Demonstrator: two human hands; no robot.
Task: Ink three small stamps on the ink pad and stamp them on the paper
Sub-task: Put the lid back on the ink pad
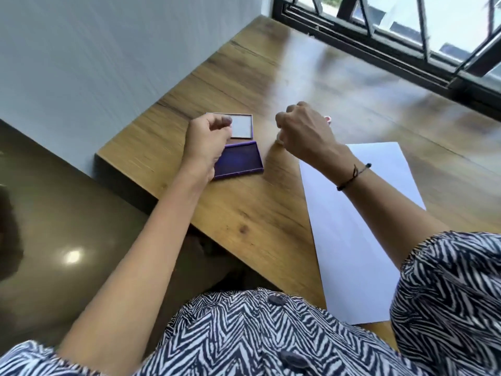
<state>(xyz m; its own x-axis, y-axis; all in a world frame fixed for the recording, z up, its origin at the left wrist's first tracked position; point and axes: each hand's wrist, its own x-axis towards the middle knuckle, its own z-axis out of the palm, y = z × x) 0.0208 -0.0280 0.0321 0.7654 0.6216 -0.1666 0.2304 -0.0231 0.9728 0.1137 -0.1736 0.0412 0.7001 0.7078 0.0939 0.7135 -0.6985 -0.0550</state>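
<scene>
An open ink pad lies near the table's left edge, its purple pad [241,158] towards me and its pale-lined lid [242,126] folded back flat. My left hand [207,142] hovers over the pad's left side with its fingers curled, and nothing shows in it. To the right of the pad, my right hand [303,131] is closed in a fist, and a small whitish stamp [279,137] peeks out beneath it. A second small stamp [328,119], pinkish, shows just behind that hand. The white paper [357,226] lies on the right, under my right forearm.
The wooden table [244,213] runs diagonally, with its left edge dropping to a glossy floor [67,226]. A grey wall [95,50] stands on the left, and a dark-framed window [406,36] runs along the far side.
</scene>
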